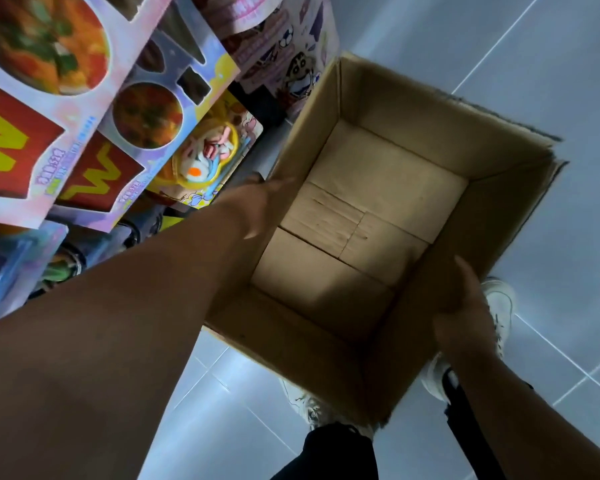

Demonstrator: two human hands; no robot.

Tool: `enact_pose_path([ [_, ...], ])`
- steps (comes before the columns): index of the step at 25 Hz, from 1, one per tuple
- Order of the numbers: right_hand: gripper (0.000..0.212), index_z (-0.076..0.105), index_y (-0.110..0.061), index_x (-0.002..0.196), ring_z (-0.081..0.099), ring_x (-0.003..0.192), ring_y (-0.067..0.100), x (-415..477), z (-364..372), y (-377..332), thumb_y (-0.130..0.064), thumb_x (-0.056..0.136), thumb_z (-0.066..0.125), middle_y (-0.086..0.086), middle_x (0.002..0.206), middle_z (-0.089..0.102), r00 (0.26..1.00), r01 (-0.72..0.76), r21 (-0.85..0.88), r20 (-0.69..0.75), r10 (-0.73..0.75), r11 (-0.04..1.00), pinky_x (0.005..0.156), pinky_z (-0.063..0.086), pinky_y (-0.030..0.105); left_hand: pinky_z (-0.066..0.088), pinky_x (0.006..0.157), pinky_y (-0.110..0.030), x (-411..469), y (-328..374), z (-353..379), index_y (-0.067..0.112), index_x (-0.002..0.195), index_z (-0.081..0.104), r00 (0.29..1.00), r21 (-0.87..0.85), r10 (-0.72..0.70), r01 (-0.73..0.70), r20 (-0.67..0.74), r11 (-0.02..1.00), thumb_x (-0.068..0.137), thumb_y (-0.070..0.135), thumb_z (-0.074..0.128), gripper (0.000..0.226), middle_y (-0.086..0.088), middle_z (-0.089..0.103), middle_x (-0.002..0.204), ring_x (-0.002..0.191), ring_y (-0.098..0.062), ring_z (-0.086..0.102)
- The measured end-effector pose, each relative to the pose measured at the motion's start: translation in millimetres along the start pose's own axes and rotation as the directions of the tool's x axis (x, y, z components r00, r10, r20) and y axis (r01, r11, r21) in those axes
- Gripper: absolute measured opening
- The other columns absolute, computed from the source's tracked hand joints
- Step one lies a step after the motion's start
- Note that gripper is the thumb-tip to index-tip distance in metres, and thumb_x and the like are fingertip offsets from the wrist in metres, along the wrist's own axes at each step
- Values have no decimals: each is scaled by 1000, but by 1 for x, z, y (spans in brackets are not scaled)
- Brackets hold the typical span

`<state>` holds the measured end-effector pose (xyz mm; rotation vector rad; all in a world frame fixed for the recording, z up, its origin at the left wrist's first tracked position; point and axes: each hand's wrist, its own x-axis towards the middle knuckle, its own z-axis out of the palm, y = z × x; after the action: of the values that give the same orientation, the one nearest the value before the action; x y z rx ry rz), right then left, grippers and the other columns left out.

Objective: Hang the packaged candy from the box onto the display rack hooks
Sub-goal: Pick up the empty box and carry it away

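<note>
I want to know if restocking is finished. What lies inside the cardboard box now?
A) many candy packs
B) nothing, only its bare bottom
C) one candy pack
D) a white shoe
B: the box shows only its bare cardboard bottom flaps, no pack inside.

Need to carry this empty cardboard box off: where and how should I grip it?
Grip the cardboard box by the top rims of its two long side walls, one hand from each side: the left hand and right hand hold there. It is open-topped and empty, so the rims are free.
</note>
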<state>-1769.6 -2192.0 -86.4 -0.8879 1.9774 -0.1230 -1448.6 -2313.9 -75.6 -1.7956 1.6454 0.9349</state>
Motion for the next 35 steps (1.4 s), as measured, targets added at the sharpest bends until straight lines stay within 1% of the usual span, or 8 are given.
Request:
enact_pose_path([
  [3, 102, 24, -50, 150, 64, 75, 29, 2, -19, 4, 17, 78, 50, 3, 98, 55, 998, 47, -16, 43, -46, 999, 69, 59, 52, 46, 71, -31, -4, 12, -2, 48, 156, 5, 1000, -23, 2, -1, 31, 1000, 85, -16, 52, 107, -15, 27, 153, 105, -33, 63],
  [9, 93, 30, -51, 148, 60, 96, 22, -1, -72, -3, 12, 82, 50, -8, 117, 55, 988, 154, 58, 1, -155, 986, 91, 55, 40, 54, 89, -42, -42, 39, -26, 47, 156, -3, 998, -122, 27, -33, -53, 992, 86, -17, 46, 107, -23, 21, 159, 123, -42, 55],
  [12, 93, 29, -49, 149, 58, 105, 22, -18, -121, -11, 15, 84, 49, -9, 124, 53, 979, 202, 15, 19, -202, 979, 95, 52, 39, 52, 68, -30, -72, 56, -46, 49, 155, -2, 994, -188, 61, -77, -91, 979, 88, -12, 47, 103, -23, 34, 148, 95, -34, 63],
  [15, 93, 28, -48, 149, 59, 107, 23, -53, -188, -27, 15, 85, 50, -9, 128, 52, 969, 246, 8, -29, -245, 969, 92, 55, 40, 43, 68, -22, -110, 88, -88, 48, 156, -3, 976, -187, 150, -179, -158, 966, 90, -9, 48, 101, -27, 30, 150, 102, -33, 61],
  [23, 89, 37, -53, 142, 65, 89, 22, -174, -400, -119, 15, 85, 47, -5, 122, 59, 904, 368, -62, -211, -373, 928, 70, 57, 28, 43, 100, -32, -271, 163, -230, 53, 153, 3, 830, -269, 264, -433, -491, 860, 89, -2, 52, 97, -19, 44, 132, 113, -35, 58],
  [27, 93, 30, -66, 137, 67, 99, 18, -248, -504, -174, 9, 88, 53, -11, 125, 60, 829, 503, -123, -211, -518, 856, 89, 56, 36, 39, 90, -23, -377, 187, -308, 49, 150, 5, 721, -240, 279, -526, -634, 816, 88, -7, 55, 97, -20, 49, 118, 95, -34, 58],
  [32, 91, 18, -66, 139, 64, 76, 18, -331, -598, -227, -3, 89, 60, 5, 105, 65, 703, 610, -293, -228, -674, 736, 72, 55, 42, 30, 81, 2, -500, 209, -366, 49, 149, 14, 584, -206, 211, -565, -784, 799, 85, -9, 58, 97, -17, 49, 134, 100, -30, 60],
  [35, 97, 13, -75, 132, 66, 73, 28, -380, -647, -243, -5, 86, 63, 21, 102, 68, 600, 680, -318, -277, -751, 660, 69, 55, 51, 36, 75, -10, -576, 220, -382, 54, 148, 11, 505, -197, 159, -580, -848, 790, 87, -7, 58, 98, -14, 51, 120, 88, -21, 56],
])
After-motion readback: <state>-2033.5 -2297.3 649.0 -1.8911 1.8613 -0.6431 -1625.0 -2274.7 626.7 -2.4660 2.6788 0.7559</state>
